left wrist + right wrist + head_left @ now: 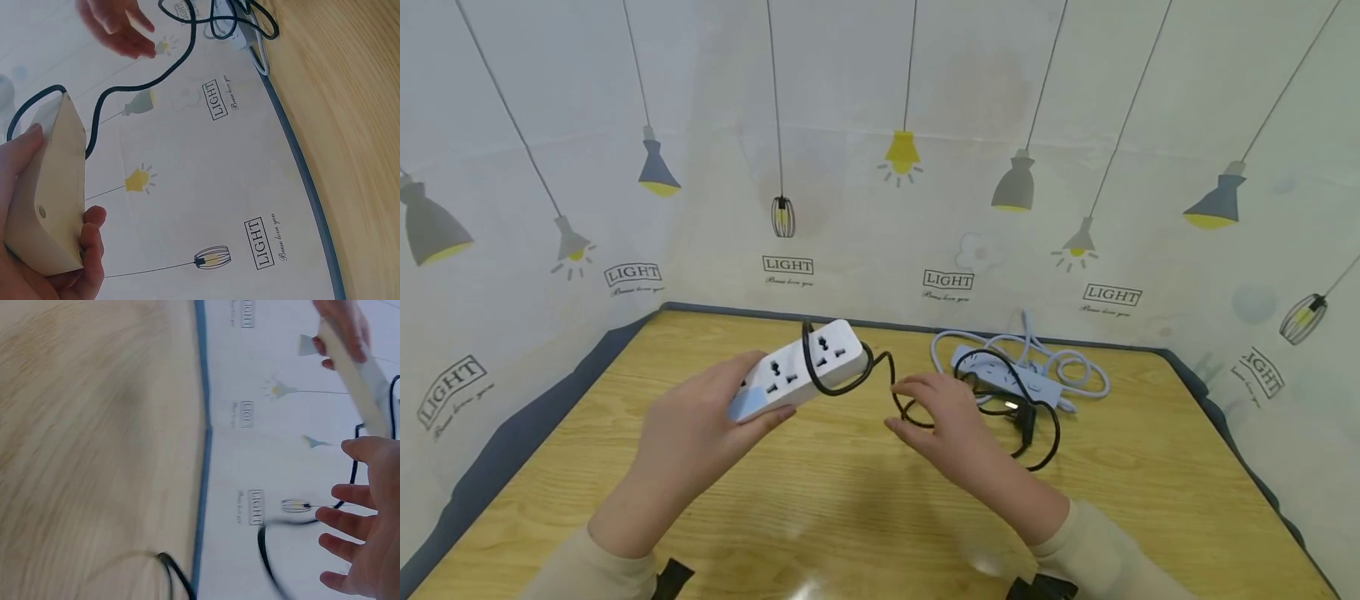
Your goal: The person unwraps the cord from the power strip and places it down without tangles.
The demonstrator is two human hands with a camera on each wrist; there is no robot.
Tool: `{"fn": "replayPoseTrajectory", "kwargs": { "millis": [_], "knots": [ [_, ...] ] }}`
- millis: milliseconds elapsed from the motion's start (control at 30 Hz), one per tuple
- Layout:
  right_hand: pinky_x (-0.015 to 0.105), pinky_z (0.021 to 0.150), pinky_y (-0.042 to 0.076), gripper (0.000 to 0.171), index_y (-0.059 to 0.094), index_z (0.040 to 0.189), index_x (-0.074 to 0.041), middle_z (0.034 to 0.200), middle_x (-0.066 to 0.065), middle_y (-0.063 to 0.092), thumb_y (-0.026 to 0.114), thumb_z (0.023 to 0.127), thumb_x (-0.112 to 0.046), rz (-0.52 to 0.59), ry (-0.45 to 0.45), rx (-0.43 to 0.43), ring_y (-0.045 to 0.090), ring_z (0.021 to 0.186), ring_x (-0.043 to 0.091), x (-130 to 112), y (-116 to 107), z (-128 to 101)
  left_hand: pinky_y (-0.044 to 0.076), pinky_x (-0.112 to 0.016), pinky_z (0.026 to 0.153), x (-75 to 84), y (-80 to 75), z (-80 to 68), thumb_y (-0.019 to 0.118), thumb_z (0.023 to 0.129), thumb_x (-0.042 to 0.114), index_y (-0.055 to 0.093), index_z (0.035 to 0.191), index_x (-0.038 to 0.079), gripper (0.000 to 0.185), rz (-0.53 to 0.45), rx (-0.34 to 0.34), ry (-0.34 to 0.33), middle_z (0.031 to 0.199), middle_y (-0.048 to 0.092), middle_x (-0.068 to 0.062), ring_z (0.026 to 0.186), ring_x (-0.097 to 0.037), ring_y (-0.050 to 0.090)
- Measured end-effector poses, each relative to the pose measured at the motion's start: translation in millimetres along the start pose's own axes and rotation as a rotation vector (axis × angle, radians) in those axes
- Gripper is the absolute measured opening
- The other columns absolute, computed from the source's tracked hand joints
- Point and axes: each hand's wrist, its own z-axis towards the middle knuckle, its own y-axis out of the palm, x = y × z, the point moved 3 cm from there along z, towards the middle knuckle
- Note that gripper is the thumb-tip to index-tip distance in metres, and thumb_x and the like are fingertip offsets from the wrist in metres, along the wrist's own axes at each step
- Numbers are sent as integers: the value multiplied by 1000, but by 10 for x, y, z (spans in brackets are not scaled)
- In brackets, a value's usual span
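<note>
My left hand (692, 429) grips the near end of a white power strip (831, 354), thumb and fingers on opposite sides. The strip is held above the table and tilted, its sockets facing up in the head view. A black cord (891, 375) loops around the strip's far end and runs to the right. Beside that cord is my right hand (958, 429), its fingers apart and slightly bent; the right wrist view shows the fingers (344, 523) spread with nothing between them. A black plug (1024, 421) on the cord lies to the right of this hand.
Behind the black cord's coils, a second white power strip (1037, 385) with a coiled white cord (1097, 371) lies at the table's back right. The wooden table (820, 508) meets a cloth backdrop (850, 100) printed with lamps, edged with a dark blue band.
</note>
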Motion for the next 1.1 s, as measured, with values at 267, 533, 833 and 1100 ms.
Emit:
{"fn": "replayPoseTrajectory", "kwargs": {
  "millis": [267,533,833,1100],
  "knots": [
    [50,100,38,46,57,133,-9,128,5,59,67,92,-28,149,-28,64,50,121,25,-215,-237,25,50,-38,54,54,50,37,82,74,45,63,121,7,63,-10,27,42,97,70,-10,71,-21,65],
    [48,95,43,51,48,142,-11,127,3,58,63,96,-28,308,45,78,52,118,20,-346,-303,44,49,-34,54,134,105,63,83,73,46,63,120,8,64,-31,9,58,96,70,-8,71,-18,62],
    [37,77,51,44,52,140,-10,111,1,62,61,98,-20,397,77,148,57,96,14,-417,-269,70,47,-30,55,185,138,63,86,68,47,63,120,10,68,-50,-26,73,98,70,-5,72,-14,61],
    [33,72,51,38,59,132,-9,93,-3,63,65,95,-20,408,142,166,59,84,11,-426,-229,56,51,-36,57,178,156,71,90,64,39,61,122,11,71,-7,-104,63,101,68,-8,74,-20,63]
  ]
}}
